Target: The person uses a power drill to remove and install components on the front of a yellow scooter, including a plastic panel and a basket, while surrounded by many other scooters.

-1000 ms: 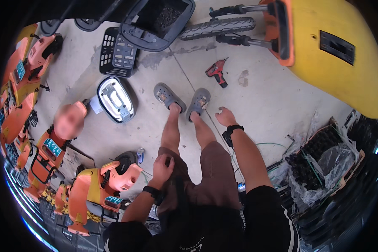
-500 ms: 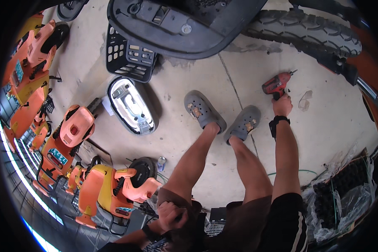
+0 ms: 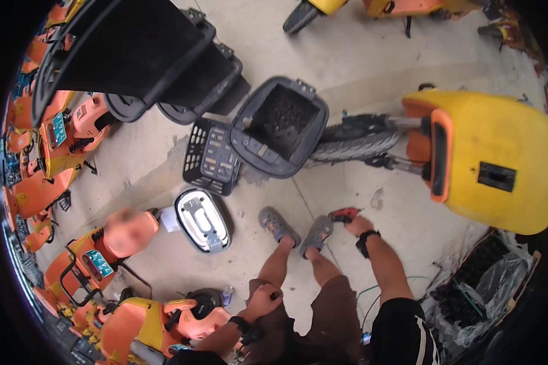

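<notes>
My right hand (image 3: 360,226) is closed round the grip of a red and black cordless drill (image 3: 345,215), held just to the right of my right clog. My left hand (image 3: 264,300) is curled near my left thigh; whether anything is inside its fingers is hidden. Ahead of my feet stands a dark grey box (image 3: 248,145) with small dark bits inside. A black slotted basket (image 3: 209,159) is beside it on the left. Nearer to me, an oval dark-rimmed piece with a white lining (image 3: 203,221) lies on the floor.
A yellow scooter (image 3: 510,143) with its front tyre (image 3: 362,146) is at the right. Stacked black boxes (image 3: 128,58) rise at the upper left. Orange scooters (image 3: 129,325) line the left. A can (image 3: 228,295) and a plastic-wrapped crate (image 3: 478,286) are nearer me.
The view has lifted, showing more boxes and the yellow scooter. My right hand has brought the drill closer to my right clog. My left hand stays curled by my thigh.
</notes>
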`<state>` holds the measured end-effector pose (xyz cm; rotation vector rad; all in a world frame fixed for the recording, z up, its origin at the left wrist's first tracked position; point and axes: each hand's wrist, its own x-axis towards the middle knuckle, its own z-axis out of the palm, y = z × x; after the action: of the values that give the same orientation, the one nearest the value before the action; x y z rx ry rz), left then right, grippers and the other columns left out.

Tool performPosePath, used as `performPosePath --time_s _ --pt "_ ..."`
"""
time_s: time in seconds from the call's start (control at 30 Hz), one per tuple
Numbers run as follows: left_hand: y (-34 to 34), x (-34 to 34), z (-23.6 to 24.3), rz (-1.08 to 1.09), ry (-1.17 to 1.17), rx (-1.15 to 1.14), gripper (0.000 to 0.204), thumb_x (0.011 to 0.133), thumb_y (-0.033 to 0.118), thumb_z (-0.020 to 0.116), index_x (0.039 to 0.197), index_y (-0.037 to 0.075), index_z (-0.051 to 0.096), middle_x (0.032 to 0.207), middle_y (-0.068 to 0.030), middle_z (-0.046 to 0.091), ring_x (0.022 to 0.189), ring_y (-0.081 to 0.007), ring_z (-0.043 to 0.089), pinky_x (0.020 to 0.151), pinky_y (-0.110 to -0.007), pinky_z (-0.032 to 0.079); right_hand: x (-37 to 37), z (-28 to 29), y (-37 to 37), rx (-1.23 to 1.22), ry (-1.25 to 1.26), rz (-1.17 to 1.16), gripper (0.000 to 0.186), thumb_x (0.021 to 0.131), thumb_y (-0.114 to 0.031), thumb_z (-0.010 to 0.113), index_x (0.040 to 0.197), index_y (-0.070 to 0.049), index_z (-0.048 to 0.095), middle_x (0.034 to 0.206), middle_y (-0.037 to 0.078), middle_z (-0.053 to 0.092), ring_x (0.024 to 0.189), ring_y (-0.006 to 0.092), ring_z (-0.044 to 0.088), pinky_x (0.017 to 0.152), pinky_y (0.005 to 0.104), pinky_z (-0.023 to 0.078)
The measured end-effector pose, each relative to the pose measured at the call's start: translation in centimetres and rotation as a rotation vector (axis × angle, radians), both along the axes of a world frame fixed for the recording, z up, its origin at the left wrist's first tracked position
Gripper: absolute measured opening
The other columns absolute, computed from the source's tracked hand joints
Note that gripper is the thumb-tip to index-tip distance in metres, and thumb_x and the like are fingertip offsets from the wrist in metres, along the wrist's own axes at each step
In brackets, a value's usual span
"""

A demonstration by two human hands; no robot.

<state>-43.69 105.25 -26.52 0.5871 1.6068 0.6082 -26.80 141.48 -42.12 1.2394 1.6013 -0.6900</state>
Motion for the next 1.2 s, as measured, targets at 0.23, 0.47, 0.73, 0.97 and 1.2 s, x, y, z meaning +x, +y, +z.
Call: performPosePath --time_s 0.23,0.47,0.73,0.97,1.2 --pt "11.2 -11.6 -11.0 0.706 0.025 -0.147 0.072 0.079 0.036 0.075 0.130 -0.006 0.047 0.098 -0.0102 0.068 0.078 -0.0202 0.064 0.070 -0.033 0.053 10.4 17.5 -6.2 -0.056 0.155 -0.892 0.047 0.082 -0.047 0.066 0.077 0.000 0.063 0.065 0.008 0.061 0.052 0.0188 0.060 0.048 0.0324 0.051" --pt "24.2 -18.9 -16.6 1.339 -0.414 -0.038 0.035 0.080 0.017 0.075 0.105 -0.003 0.062 0.099 -0.0130 0.068 0.082 -0.0248 0.069 0.073 -0.038 0.057 18.3 28.8 -11.7 0.172 0.067 -0.984 0.046 0.084 -0.044 0.066 0.083 0.001 0.063 0.067 0.008 0.061 0.053 0.0171 0.059 0.050 0.0296 0.048" --pt "28.2 -18.5 -4.1 1.362 -0.124 0.056 0.027 0.073 -0.001 0.068 0.097 -0.012 0.059 0.090 -0.0178 0.066 0.072 -0.0285 0.068 0.054 -0.035 0.060 24.3 33.4 -13.5 0.118 -0.040 -1.047 0.051 0.082 -0.045 0.067 0.086 0.005 0.067 0.072 0.013 0.067 0.058 0.0216 0.063 0.056 0.0322 0.050" --pt "7.1 -15.8 10.1 1.542 -0.308 0.020 0.030 0.077 -0.003 0.064 0.106 -0.005 0.054 0.100 -0.0183 0.062 0.084 -0.0276 0.066 0.062 -0.035 0.060 19.9 36.5 -7.5 -0.054 -0.062 -0.676 0.074 0.074 -0.058 0.069 0.105 0.009 0.063 0.084 0.018 0.067 0.077 0.0303 0.066 0.065 0.0424 0.052" --pt "-7.1 -13.1 19.6 1.691 -0.155 -0.117 0.020 0.077 -0.009 0.058 0.096 -0.006 0.054 0.081 -0.0136 0.059 0.068 -0.0287 0.065 0.060 -0.044 0.061 17.7 25.6 0.2 -0.272 -0.039 -0.444 0.057 0.067 -0.044 0.078 0.093 0.005 0.065 0.081 0.009 0.064 0.062 0.0208 0.060 0.056 0.0346 0.047"
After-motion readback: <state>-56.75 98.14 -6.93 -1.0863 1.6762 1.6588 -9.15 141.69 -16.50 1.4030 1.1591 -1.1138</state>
